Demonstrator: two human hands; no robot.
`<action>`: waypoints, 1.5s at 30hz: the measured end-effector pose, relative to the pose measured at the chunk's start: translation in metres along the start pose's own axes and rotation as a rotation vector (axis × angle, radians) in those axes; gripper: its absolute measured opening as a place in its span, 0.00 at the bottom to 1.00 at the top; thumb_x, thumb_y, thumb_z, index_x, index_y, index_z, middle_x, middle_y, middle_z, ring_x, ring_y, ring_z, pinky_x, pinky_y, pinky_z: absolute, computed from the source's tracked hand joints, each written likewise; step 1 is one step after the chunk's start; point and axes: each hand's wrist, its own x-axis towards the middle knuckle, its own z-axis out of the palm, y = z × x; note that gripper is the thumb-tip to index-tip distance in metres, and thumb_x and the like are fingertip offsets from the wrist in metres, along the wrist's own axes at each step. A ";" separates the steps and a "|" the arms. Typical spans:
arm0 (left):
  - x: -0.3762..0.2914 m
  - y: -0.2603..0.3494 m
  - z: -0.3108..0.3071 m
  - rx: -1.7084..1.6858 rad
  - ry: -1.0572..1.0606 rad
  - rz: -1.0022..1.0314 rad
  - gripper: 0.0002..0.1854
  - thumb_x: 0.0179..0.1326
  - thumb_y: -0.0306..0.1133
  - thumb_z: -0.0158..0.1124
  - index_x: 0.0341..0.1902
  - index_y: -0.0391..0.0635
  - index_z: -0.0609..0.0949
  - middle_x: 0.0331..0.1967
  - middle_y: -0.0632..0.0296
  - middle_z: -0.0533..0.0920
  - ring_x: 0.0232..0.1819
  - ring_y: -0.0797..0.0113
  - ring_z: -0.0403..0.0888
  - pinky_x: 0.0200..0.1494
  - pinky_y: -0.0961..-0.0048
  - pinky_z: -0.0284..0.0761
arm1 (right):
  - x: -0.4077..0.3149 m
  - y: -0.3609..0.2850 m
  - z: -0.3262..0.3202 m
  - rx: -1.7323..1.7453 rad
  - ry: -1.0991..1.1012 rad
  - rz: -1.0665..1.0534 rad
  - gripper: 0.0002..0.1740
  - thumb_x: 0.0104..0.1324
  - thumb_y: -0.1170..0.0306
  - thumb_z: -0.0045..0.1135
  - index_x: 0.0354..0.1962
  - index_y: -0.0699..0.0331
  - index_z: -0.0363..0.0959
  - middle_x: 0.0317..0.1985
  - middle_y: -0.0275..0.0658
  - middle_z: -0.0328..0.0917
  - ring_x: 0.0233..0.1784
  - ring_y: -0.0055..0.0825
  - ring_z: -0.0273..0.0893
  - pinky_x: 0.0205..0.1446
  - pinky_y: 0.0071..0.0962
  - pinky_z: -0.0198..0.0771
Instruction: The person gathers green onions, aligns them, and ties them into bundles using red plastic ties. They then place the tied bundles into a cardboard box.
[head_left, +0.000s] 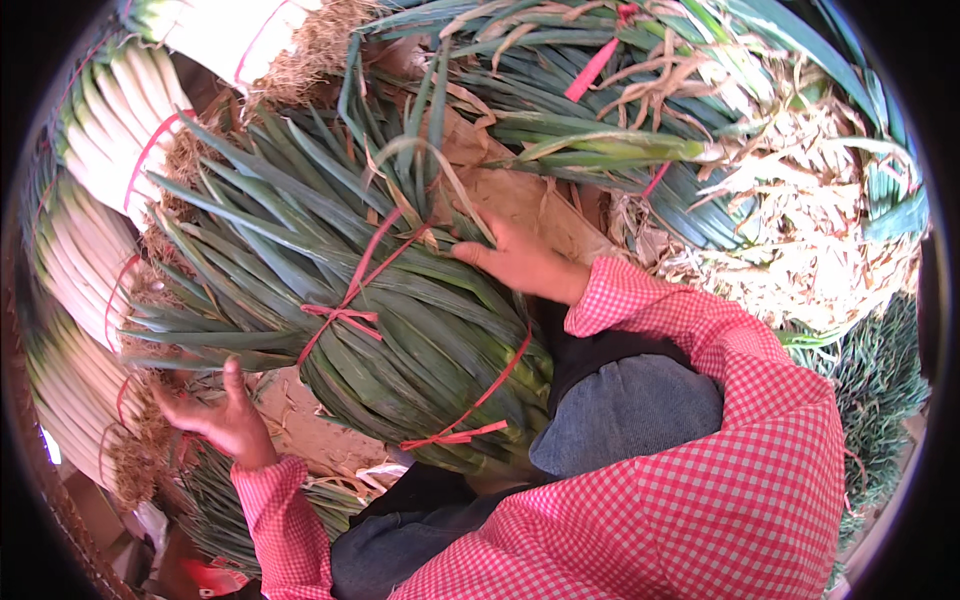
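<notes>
A large bundle of green onions (420, 322) lies between my knees, its dark green leaves fanning toward the upper left. A pink tie (341, 311), knotted in front, circles it where the leaves spread. Another red tie (480, 405) goes around its lower part. My right hand (517, 259) is at the bundle's upper right side, thumb apart from the fingers, near a drooping pale leaf; its fingertips are partly hidden. To the lower left, my left hand (225, 420) is held away from the bundle, thumb raised and fingers spread, with nothing in it.
Tied onion bundles with white stalks (90, 270) and brown roots are stacked along the left. More leafy onions (555, 97) lie at the upper right, above a heap of dry husks (795, 247). Brown sheeting (517, 195) shows behind the bundle. Green leaves (877, 405) stand at the right.
</notes>
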 end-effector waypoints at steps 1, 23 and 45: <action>0.005 0.022 -0.010 -0.029 0.049 0.184 0.39 0.55 0.25 0.72 0.69 0.38 0.62 0.68 0.50 0.63 0.68 0.54 0.62 0.70 0.57 0.59 | -0.002 0.002 -0.004 -0.094 -0.001 0.090 0.38 0.67 0.50 0.57 0.62 0.69 0.59 0.49 0.60 0.76 0.54 0.52 0.75 0.58 0.42 0.69; 0.011 0.173 0.154 0.625 -1.094 0.251 0.15 0.51 0.41 0.65 0.35 0.43 0.84 0.35 0.50 0.85 0.41 0.48 0.83 0.44 0.55 0.78 | 0.010 0.024 0.050 0.091 0.445 -0.478 0.15 0.56 0.76 0.63 0.42 0.62 0.74 0.43 0.41 0.73 0.48 0.44 0.71 0.52 0.39 0.68; 0.004 0.144 0.168 0.402 -1.049 -0.152 0.29 0.50 0.57 0.66 0.37 0.38 0.84 0.35 0.47 0.85 0.41 0.47 0.84 0.46 0.58 0.76 | -0.005 0.017 0.044 -0.381 0.141 -0.519 0.25 0.64 0.55 0.53 0.55 0.59 0.74 0.61 0.34 0.68 0.69 0.38 0.56 0.68 0.44 0.51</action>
